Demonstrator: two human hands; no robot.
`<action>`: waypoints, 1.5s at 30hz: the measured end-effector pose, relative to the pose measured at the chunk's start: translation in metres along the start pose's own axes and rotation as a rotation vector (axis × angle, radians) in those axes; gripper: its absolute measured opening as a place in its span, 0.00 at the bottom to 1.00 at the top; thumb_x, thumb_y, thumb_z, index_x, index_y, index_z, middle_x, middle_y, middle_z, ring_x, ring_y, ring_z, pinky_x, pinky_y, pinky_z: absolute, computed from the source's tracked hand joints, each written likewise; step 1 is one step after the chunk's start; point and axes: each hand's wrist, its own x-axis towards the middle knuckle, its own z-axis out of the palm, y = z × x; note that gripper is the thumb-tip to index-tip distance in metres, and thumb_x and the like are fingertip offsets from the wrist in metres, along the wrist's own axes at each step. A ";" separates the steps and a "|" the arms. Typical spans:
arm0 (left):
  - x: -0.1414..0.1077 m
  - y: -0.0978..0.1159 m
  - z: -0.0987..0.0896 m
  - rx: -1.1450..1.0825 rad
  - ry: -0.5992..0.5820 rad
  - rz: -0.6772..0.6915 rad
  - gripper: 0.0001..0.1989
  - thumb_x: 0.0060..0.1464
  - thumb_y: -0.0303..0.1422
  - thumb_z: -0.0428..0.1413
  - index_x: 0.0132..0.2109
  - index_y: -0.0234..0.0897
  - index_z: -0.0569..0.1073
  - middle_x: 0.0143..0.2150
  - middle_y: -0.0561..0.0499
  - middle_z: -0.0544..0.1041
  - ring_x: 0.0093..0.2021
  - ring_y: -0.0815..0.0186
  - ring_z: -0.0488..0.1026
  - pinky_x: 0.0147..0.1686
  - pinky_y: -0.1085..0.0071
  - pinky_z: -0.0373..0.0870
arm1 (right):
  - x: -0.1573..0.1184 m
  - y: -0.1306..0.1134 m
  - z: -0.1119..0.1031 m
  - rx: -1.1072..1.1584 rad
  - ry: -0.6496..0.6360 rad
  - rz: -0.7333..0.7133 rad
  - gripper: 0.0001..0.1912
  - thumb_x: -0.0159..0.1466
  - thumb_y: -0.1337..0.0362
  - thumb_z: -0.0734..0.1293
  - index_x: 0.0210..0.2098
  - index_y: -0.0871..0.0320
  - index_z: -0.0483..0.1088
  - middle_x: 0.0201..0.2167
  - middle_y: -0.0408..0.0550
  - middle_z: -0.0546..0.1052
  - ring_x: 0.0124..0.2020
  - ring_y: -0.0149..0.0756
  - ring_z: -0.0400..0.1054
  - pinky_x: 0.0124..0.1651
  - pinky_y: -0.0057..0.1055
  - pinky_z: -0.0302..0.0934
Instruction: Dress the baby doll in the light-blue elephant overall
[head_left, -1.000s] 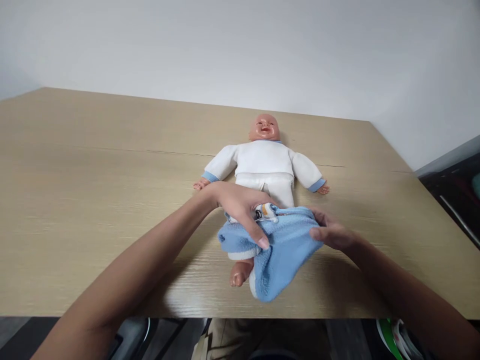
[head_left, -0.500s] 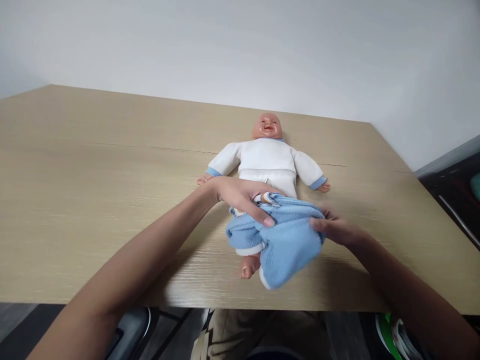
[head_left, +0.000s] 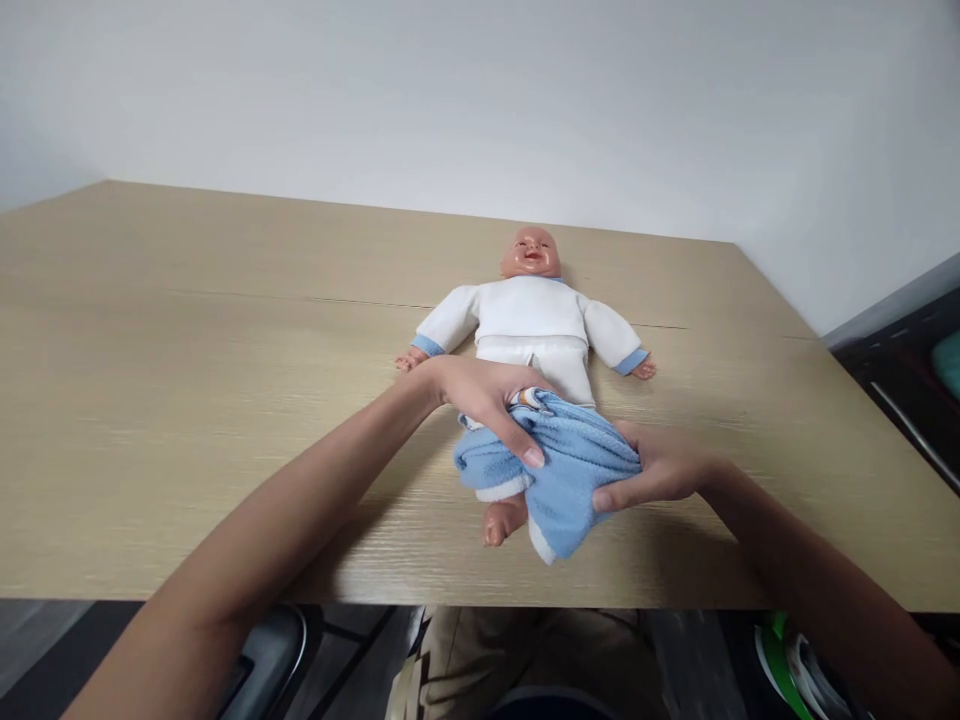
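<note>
A baby doll (head_left: 531, 308) lies on its back, head away from me, in a white top with blue cuffs. Light blue pants (head_left: 564, 490) with white hems are bunched around its lower legs. One bare foot (head_left: 504, 520) sticks out of the left pant leg; the other foot is hidden in the cloth. My left hand (head_left: 504, 402) grips the waistband, thumb on the outside and fingers hidden behind it. Farther right, my right hand (head_left: 652, 468) is closed round the other pant leg, thumb in front.
The doll lies on a wide wooden table (head_left: 225, 400) with a white wall (head_left: 450, 100) behind it. A dark chair-like object (head_left: 900, 370) stands at the right. Below the near edge are a grey object (head_left: 270, 655) and a green and white item (head_left: 787, 670).
My right hand has shifted its grip, with its thumb now lower and farther left on the right pant leg. That leg is more gathered. My left hand has hardly moved.
</note>
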 end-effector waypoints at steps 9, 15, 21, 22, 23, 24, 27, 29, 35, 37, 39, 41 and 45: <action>0.001 0.003 0.001 0.048 0.040 0.040 0.24 0.55 0.44 0.79 0.53 0.37 0.85 0.49 0.48 0.89 0.51 0.55 0.85 0.53 0.67 0.83 | 0.002 0.012 0.000 0.284 0.225 -0.016 0.31 0.66 0.34 0.80 0.44 0.57 0.80 0.36 0.45 0.78 0.36 0.35 0.69 0.40 0.30 0.69; 0.002 0.001 0.004 -0.024 0.097 0.119 0.20 0.61 0.42 0.75 0.55 0.37 0.86 0.57 0.44 0.89 0.60 0.54 0.85 0.62 0.64 0.82 | -0.006 0.003 -0.004 0.198 -0.054 -0.002 0.33 0.60 0.33 0.83 0.43 0.57 0.82 0.33 0.43 0.78 0.34 0.35 0.70 0.37 0.29 0.68; 0.006 0.002 0.009 -0.168 -0.036 0.085 0.29 0.38 0.38 0.86 0.47 0.36 0.88 0.43 0.48 0.90 0.42 0.57 0.86 0.43 0.69 0.86 | 0.000 0.013 0.003 0.363 0.187 -0.122 0.31 0.61 0.36 0.84 0.47 0.55 0.83 0.36 0.46 0.82 0.41 0.39 0.78 0.50 0.34 0.75; 0.007 0.002 0.010 -0.172 -0.051 0.075 0.29 0.36 0.38 0.86 0.47 0.35 0.89 0.42 0.47 0.90 0.41 0.57 0.86 0.43 0.69 0.86 | 0.002 0.014 0.005 0.393 0.209 -0.115 0.31 0.62 0.35 0.83 0.45 0.55 0.83 0.34 0.45 0.81 0.40 0.39 0.78 0.49 0.34 0.75; 0.007 0.002 0.010 -0.163 -0.050 0.069 0.28 0.36 0.38 0.86 0.45 0.35 0.89 0.42 0.47 0.90 0.40 0.57 0.85 0.42 0.69 0.86 | 0.004 0.014 0.006 0.414 0.212 -0.104 0.30 0.63 0.35 0.82 0.44 0.55 0.82 0.32 0.44 0.80 0.38 0.38 0.78 0.48 0.33 0.75; 0.008 0.002 0.011 -0.149 -0.033 0.071 0.26 0.37 0.39 0.86 0.43 0.35 0.89 0.40 0.47 0.90 0.39 0.58 0.85 0.40 0.70 0.85 | 0.005 0.014 0.007 0.422 0.206 -0.096 0.29 0.65 0.35 0.81 0.42 0.55 0.81 0.30 0.43 0.78 0.37 0.37 0.77 0.46 0.31 0.75; 0.009 -0.001 0.010 -0.136 0.042 0.099 0.21 0.39 0.40 0.85 0.37 0.36 0.89 0.34 0.49 0.88 0.34 0.61 0.82 0.34 0.73 0.82 | 0.006 0.011 0.007 0.394 0.144 -0.111 0.26 0.67 0.39 0.81 0.40 0.56 0.78 0.29 0.41 0.76 0.33 0.33 0.74 0.41 0.28 0.74; 0.009 -0.003 0.010 -0.133 0.071 0.106 0.20 0.39 0.39 0.85 0.38 0.36 0.89 0.34 0.50 0.87 0.33 0.61 0.82 0.34 0.73 0.82 | 0.005 0.008 0.006 0.382 0.038 -0.124 0.29 0.64 0.39 0.83 0.46 0.57 0.78 0.32 0.43 0.79 0.33 0.34 0.75 0.38 0.29 0.75; 0.010 -0.007 0.011 -0.066 0.119 0.180 0.23 0.42 0.36 0.83 0.46 0.37 0.89 0.42 0.49 0.89 0.41 0.59 0.85 0.45 0.70 0.84 | 0.005 0.004 0.006 0.320 0.165 -0.185 0.31 0.58 0.51 0.88 0.53 0.58 0.79 0.38 0.45 0.83 0.38 0.38 0.78 0.44 0.33 0.76; 0.011 -0.008 0.011 -0.071 0.120 0.211 0.22 0.42 0.34 0.82 0.45 0.37 0.89 0.41 0.50 0.88 0.40 0.61 0.84 0.44 0.72 0.83 | 0.007 0.006 0.008 0.305 0.304 -0.212 0.28 0.61 0.49 0.86 0.51 0.58 0.80 0.40 0.47 0.83 0.40 0.39 0.78 0.47 0.33 0.75; 0.012 -0.009 0.011 -0.088 0.124 0.232 0.19 0.43 0.33 0.81 0.43 0.37 0.88 0.38 0.52 0.87 0.37 0.63 0.81 0.41 0.74 0.82 | 0.009 0.005 0.008 0.286 0.411 -0.231 0.25 0.63 0.47 0.84 0.50 0.57 0.80 0.41 0.47 0.84 0.40 0.39 0.78 0.47 0.34 0.75; 0.012 -0.010 0.011 -0.083 0.136 0.219 0.18 0.44 0.32 0.80 0.42 0.38 0.87 0.37 0.53 0.86 0.37 0.64 0.80 0.40 0.75 0.81 | 0.010 0.001 0.008 0.236 0.474 -0.224 0.24 0.63 0.50 0.84 0.50 0.57 0.80 0.41 0.47 0.84 0.41 0.39 0.78 0.47 0.33 0.74; 0.010 -0.009 0.009 -0.085 0.127 0.167 0.15 0.48 0.33 0.79 0.42 0.38 0.86 0.37 0.53 0.84 0.38 0.63 0.80 0.39 0.74 0.80 | 0.007 -0.012 0.009 0.100 0.477 -0.171 0.26 0.58 0.58 0.85 0.52 0.56 0.78 0.42 0.46 0.83 0.41 0.41 0.77 0.46 0.34 0.74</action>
